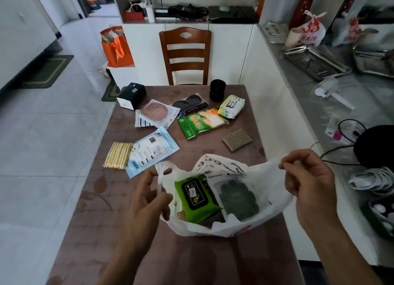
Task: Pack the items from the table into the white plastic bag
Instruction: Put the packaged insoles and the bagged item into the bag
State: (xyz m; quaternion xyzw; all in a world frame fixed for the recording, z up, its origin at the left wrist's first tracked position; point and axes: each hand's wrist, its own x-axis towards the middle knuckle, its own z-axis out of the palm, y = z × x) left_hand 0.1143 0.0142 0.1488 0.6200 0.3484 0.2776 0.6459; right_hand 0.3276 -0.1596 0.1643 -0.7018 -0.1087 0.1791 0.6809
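The white plastic bag (266,179) lies open on the brown table (132,210), near its front edge. My left hand (147,195) pinches the bag's left handle. My right hand (309,178) grips the right handle and holds it up. Inside the bag lie a green wipes pack (197,197) and a clear packet with dark contents (236,197). Farther back on the table lie a yellow striped sponge (117,155), a blue-edged flat packet (152,151), a green glove packet (202,121), a brown mesh pad (237,139) and a tissue pack (232,106).
At the table's far end are a pink round-pad packet (155,112), a black sleep-mask packet (189,104), a black box (132,95) and a black cylinder (217,90). A wooden chair (185,54) stands behind. A grey counter (345,105) with cables runs along the right.
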